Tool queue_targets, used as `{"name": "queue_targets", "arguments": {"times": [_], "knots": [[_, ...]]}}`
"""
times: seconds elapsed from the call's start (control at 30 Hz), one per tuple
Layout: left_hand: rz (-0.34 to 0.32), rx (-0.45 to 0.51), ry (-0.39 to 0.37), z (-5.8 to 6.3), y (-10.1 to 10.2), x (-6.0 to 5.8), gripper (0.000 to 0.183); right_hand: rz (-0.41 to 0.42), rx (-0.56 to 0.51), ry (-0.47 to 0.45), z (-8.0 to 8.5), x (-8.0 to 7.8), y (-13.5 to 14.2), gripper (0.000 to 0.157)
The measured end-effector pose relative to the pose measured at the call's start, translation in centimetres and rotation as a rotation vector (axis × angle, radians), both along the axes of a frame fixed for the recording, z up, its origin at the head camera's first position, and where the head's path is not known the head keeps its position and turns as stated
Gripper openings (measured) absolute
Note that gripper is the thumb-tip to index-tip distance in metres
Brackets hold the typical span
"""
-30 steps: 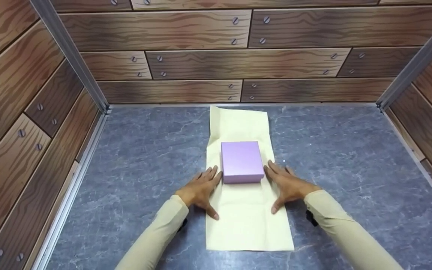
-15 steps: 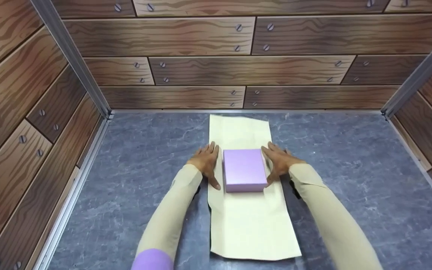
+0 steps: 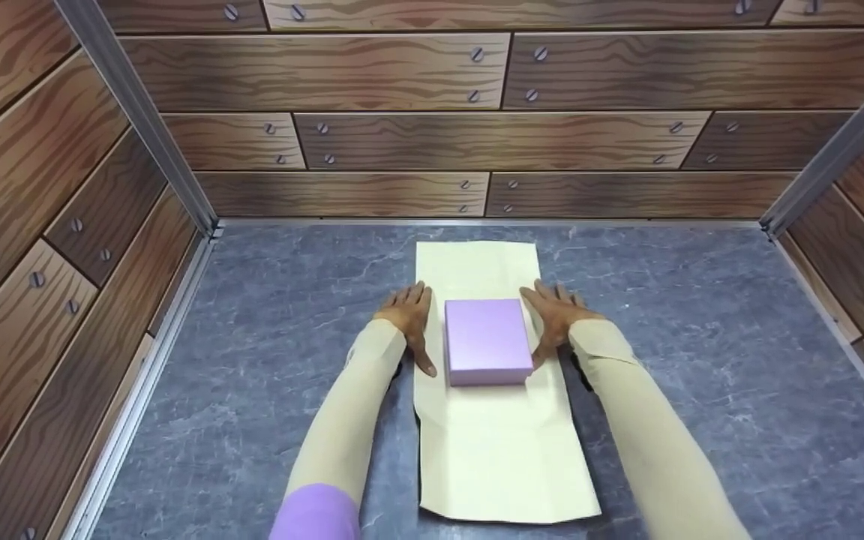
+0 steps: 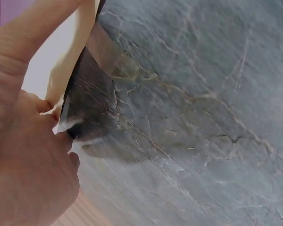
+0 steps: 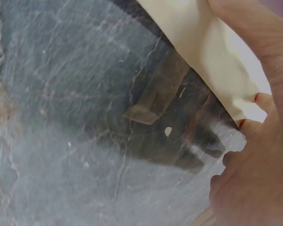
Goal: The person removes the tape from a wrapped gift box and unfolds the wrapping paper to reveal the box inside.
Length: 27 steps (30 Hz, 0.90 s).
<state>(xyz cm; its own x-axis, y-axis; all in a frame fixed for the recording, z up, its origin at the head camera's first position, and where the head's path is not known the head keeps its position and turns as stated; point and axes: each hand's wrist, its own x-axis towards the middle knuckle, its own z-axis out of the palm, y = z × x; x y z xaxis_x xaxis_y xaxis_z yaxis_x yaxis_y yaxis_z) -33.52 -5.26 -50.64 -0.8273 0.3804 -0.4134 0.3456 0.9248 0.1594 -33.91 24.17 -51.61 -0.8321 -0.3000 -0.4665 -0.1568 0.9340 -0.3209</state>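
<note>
A lavender square box (image 3: 488, 337) rests on a long cream sheet of paper (image 3: 507, 465) with fold creases. My left hand (image 3: 408, 315) lies along the paper's left edge beside the box, fingers pointing away and thumb stretched toward me. On the other side, my right hand (image 3: 554, 315) lies at the right edge, its thumb close to the box's side. Both wrist views show the paper's edge lifted a little off the floor, with the thumbs of the left hand (image 4: 28, 155) and right hand (image 5: 254, 165) over the sheet. The fingertips are partly hidden there.
A grey marble-patterned surface (image 3: 289, 315) lies under everything. Wood-plank-patterned panels (image 3: 402, 139) stand at the back and on both sides, with metal corner posts (image 3: 139, 112). The near end of the sheet curls up slightly.
Both hands have moved forward along the paper's edges, from beside the box's near part to its far part. The paper's near end now lifts, and its far end lies flatter.
</note>
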Motion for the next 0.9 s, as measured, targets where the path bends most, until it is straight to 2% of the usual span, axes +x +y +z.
{"name": "queue_targets", "arguments": {"times": [0.13,0.23,0.3,0.4,0.5,0.6,0.73,0.9], "knots": [[-0.069,-0.009,0.075,0.3,0.0,0.9,0.136,0.028,0.002,0.03,0.1,0.9,0.0,0.134],[-0.13,0.028,0.122,0.4,-0.5,2.5,0.118,0.085,-0.064,0.098,0.2,2.4,0.3,0.127],[-0.156,0.069,0.115,0.7,-1.0,4.1,0.111,0.12,-0.13,0.148,0.4,4.1,0.7,0.123],[-0.193,0.13,0.047,0.8,-1.6,7.1,0.113,0.163,-0.19,0.173,0.6,7.0,1.4,0.125],[-0.239,0.164,-0.012,0.1,-2.0,10.1,0.122,0.209,-0.185,0.157,0.3,9.9,1.7,0.136],[-0.265,0.151,-0.023,-0.7,-2.1,12.1,0.129,0.256,-0.156,0.16,0.0,11.8,1.6,0.145],[-0.257,0.097,-0.008,-1.6,-2.2,13.4,0.138,0.298,-0.146,0.178,-0.5,12.9,1.3,0.149],[-0.241,0.083,-0.012,-2.1,-2.1,13.9,0.146,0.305,-0.141,0.186,-0.7,13.3,1.4,0.151]]}}
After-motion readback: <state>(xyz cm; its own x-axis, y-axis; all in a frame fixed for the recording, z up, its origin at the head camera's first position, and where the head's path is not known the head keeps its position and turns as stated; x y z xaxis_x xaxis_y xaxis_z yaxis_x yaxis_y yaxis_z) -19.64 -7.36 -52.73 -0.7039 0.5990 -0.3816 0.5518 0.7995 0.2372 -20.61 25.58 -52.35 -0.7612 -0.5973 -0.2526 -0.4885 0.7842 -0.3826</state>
